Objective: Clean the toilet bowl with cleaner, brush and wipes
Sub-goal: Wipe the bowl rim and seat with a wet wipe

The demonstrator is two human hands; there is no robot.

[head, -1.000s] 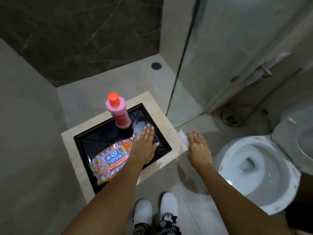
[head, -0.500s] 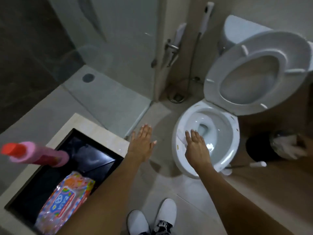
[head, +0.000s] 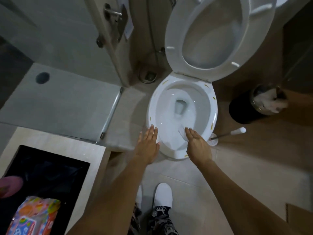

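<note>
A person leans over an open toilet bowl [head: 208,106], its seat and lid [head: 176,39] raised, both hands stretched toward the near rim. The right hand [head: 198,146], fingers straight and together, reaches over the rim with a white wipe [head: 182,133] under its fingertips; how the wipe is held cannot be told. The left hand [head: 147,146], flat and holding nothing, hovers just outside the bowl's left edge. Right of the right hand, a toilet brush [head: 227,134] lies on the floor near a black bin [head: 240,112]. Down left of the left hand, a colourful pack of wipes [head: 32,216] and a pink cleaner bottle [head: 9,186] sit in a black tray [head: 50,170]. White shoes [head: 162,194] show below.
</note>
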